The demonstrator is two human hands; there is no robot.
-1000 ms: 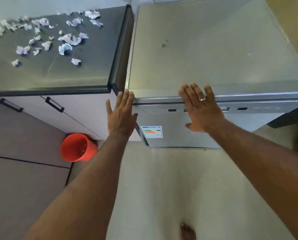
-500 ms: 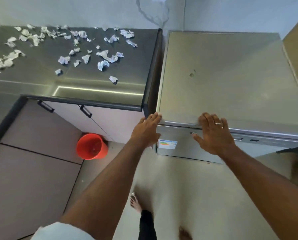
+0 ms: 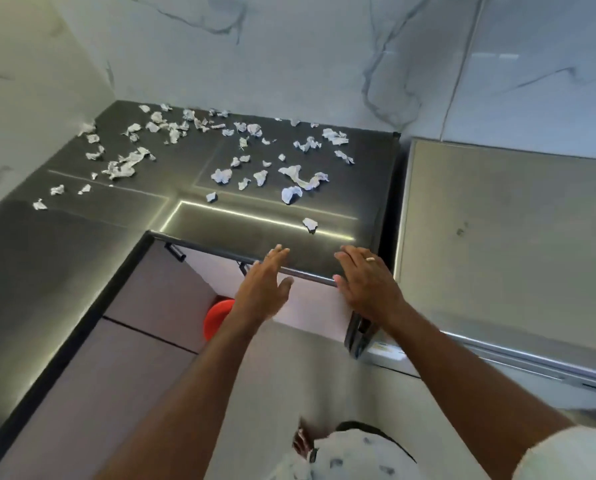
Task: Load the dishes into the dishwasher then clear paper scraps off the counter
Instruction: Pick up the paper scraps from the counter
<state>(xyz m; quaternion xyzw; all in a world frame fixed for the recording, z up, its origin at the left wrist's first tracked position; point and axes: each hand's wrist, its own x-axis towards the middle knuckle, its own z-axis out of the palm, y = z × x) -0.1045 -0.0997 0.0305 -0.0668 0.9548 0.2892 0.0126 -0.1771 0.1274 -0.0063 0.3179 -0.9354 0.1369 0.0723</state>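
In the head view, the left hand (image 3: 262, 289) is held over the front edge of the dark bench (image 3: 220, 230), its fingers (image 3: 276, 254) straight and slightly spread, holding nothing; whether they touch the edge cannot be told. The right hand (image 3: 366, 282) is laid near the bench's front right corner, its fingers straight and close together, a ring (image 3: 370, 259) worn on one; nothing is pinched. Both palms are turned down, a posture that is judged to suit sweeping or gathering rather than grasping.

The paper scraps (image 3: 220, 157) are scattered over the rear half of the bench, from the back left corner to near the right edge; one scrap (image 3: 309, 224) lies apart, close to the front edge, just beyond the hands. The dishwasher (image 3: 504, 244) stands beside the bench's right edge, its door seemingly shut; no dishes are seen, so loading is judged finished. An orange bin (image 3: 217, 315) is placed on the floor below the front edge, partly hidden by the left forearm, presumably so that scraps can be pushed off into it.
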